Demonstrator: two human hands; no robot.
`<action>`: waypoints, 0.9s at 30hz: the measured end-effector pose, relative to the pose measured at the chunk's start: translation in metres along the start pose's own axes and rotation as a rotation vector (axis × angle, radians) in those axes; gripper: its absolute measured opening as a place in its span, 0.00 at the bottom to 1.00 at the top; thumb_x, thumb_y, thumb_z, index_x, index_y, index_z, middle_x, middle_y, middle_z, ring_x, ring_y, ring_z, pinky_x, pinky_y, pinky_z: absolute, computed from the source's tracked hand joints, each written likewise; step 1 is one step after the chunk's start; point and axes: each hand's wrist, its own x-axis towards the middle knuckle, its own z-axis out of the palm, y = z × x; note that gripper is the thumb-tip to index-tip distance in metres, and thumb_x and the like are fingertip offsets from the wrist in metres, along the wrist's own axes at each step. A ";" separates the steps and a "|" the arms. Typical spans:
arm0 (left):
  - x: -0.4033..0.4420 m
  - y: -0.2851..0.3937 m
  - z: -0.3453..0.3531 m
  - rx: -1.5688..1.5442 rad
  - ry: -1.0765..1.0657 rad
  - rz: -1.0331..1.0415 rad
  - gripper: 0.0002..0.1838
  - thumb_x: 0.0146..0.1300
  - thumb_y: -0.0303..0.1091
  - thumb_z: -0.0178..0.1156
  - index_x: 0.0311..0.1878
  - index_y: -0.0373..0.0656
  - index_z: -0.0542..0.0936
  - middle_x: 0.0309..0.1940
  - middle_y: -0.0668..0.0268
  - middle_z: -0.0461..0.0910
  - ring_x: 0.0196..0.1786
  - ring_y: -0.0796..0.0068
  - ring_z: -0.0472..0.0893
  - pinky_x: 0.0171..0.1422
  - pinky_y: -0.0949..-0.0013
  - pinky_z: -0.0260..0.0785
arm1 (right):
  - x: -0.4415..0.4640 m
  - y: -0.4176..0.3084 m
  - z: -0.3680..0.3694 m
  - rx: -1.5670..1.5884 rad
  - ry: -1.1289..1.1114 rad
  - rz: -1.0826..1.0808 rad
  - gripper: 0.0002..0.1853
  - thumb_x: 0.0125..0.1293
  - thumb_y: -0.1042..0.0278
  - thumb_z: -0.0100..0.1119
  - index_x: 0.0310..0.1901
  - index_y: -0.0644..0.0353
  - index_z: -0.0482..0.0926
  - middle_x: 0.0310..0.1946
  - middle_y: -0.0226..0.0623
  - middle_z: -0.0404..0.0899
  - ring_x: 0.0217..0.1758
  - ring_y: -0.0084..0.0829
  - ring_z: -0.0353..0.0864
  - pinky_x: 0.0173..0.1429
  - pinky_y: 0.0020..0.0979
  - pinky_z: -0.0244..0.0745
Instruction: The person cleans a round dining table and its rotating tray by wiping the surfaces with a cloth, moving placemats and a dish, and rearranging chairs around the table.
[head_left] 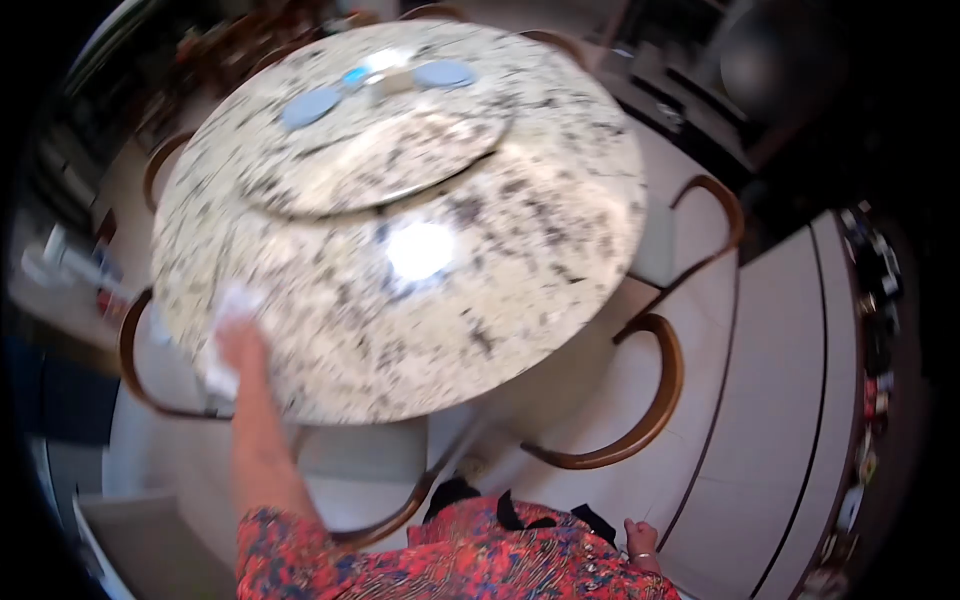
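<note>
My left hand [238, 342] rests on a white cloth [222, 375] near the left front edge of a round speckled stone table [400, 350]. Parts of the cloth show above and below the hand, and motion blurs both. Low at my right side, away from the table, hangs my right hand [642, 540], with its fingers curled and nothing visible in them. A raised round stone disc [400, 160] lies on the table, and behind it are two blue-grey round mats [311, 107] with a small beige object [392, 83] and a bright blue item [355, 75] between them.
Chairs with curved wooden backs stand around the table, one at the front [395, 520], one at the front right [665, 395] and one at the left [128, 350]. An open grey box or drawer [150, 545] is at lower left. Small items line a shelf [868, 400] at far right.
</note>
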 end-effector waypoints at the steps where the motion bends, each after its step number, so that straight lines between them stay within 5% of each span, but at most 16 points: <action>1: -0.019 0.008 -0.068 -0.033 -0.191 -0.144 0.28 0.72 0.53 0.37 0.72 0.60 0.60 0.74 0.62 0.54 0.74 0.57 0.55 0.72 0.43 0.51 | -0.013 0.009 -0.008 -0.093 -0.021 0.000 0.25 0.56 0.52 0.64 0.14 0.66 0.72 0.08 0.35 0.66 0.15 0.28 0.66 0.23 0.38 0.61; 2: -0.016 0.021 -0.071 -0.064 -0.139 -0.380 0.27 0.71 0.54 0.37 0.73 0.66 0.58 0.74 0.63 0.55 0.72 0.58 0.57 0.69 0.40 0.54 | -0.026 0.017 -0.012 -0.189 -0.053 0.000 0.26 0.56 0.49 0.63 0.15 0.67 0.74 0.08 0.40 0.68 0.15 0.34 0.71 0.25 0.40 0.65; 3: -0.008 0.039 -0.071 -0.087 -0.131 -0.343 0.27 0.71 0.54 0.37 0.73 0.66 0.58 0.74 0.63 0.55 0.72 0.58 0.57 0.69 0.40 0.54 | -0.037 0.033 -0.014 -0.170 -0.025 0.028 0.26 0.56 0.49 0.63 0.15 0.67 0.74 0.08 0.40 0.68 0.15 0.34 0.71 0.25 0.40 0.65; 5: 0.002 0.070 -0.069 -0.204 -0.075 -0.224 0.28 0.71 0.55 0.38 0.72 0.62 0.59 0.72 0.62 0.57 0.72 0.57 0.58 0.68 0.40 0.54 | -0.050 0.065 -0.020 -0.432 -0.269 0.115 0.26 0.55 0.43 0.59 0.21 0.64 0.81 0.22 0.52 0.79 0.29 0.51 0.80 0.41 0.45 0.74; 7: 0.013 0.136 -0.048 -0.158 0.050 0.127 0.29 0.70 0.55 0.38 0.72 0.61 0.59 0.72 0.62 0.58 0.71 0.57 0.59 0.69 0.44 0.55 | -0.060 0.074 -0.025 -0.372 -0.260 0.223 0.27 0.55 0.42 0.58 0.22 0.64 0.81 0.23 0.51 0.80 0.31 0.51 0.80 0.44 0.45 0.75; 10: -0.041 0.272 -0.126 -0.422 -0.087 0.313 0.32 0.69 0.52 0.40 0.72 0.46 0.60 0.72 0.59 0.58 0.74 0.58 0.56 0.75 0.55 0.46 | -0.053 0.083 -0.026 -0.344 -0.263 0.282 0.27 0.54 0.41 0.58 0.22 0.63 0.82 0.24 0.51 0.80 0.33 0.51 0.81 0.45 0.44 0.76; 15: -0.183 0.429 -0.216 -0.347 -0.187 0.864 0.30 0.72 0.53 0.36 0.74 0.56 0.56 0.77 0.63 0.47 0.78 0.58 0.46 0.78 0.52 0.37 | -0.012 0.072 -0.035 -0.237 -0.233 0.201 0.25 0.54 0.42 0.62 0.22 0.63 0.81 0.22 0.50 0.80 0.29 0.49 0.81 0.40 0.42 0.76; 19: -0.297 0.451 -0.242 -0.497 -0.092 1.174 0.28 0.68 0.49 0.44 0.72 0.58 0.62 0.75 0.58 0.52 0.77 0.54 0.49 0.77 0.49 0.41 | 0.035 0.096 -0.046 -0.128 -0.294 0.195 0.26 0.54 0.42 0.61 0.22 0.63 0.81 0.22 0.49 0.80 0.29 0.48 0.80 0.40 0.42 0.76; 22: -0.341 0.416 -0.237 -0.539 -0.159 1.053 0.28 0.69 0.48 0.46 0.72 0.59 0.61 0.75 0.58 0.52 0.77 0.54 0.48 0.77 0.48 0.38 | 0.088 0.146 -0.056 -0.122 -0.309 0.154 0.26 0.55 0.42 0.61 0.23 0.63 0.82 0.23 0.49 0.80 0.30 0.49 0.80 0.41 0.42 0.76; 24: -0.350 0.378 -0.233 -0.543 -0.157 0.856 0.28 0.70 0.46 0.45 0.73 0.59 0.60 0.75 0.57 0.52 0.77 0.55 0.48 0.78 0.49 0.36 | 0.125 0.235 -0.027 -0.266 -0.263 -0.100 0.25 0.55 0.43 0.61 0.23 0.63 0.82 0.23 0.50 0.80 0.30 0.50 0.80 0.42 0.43 0.76; 27: -0.330 0.325 -0.197 -0.393 -0.117 0.473 0.30 0.70 0.47 0.45 0.74 0.57 0.58 0.74 0.56 0.52 0.76 0.51 0.50 0.76 0.47 0.40 | 0.161 0.232 -0.077 -0.179 -0.275 0.146 0.25 0.55 0.43 0.60 0.25 0.63 0.82 0.24 0.52 0.80 0.32 0.50 0.81 0.44 0.42 0.76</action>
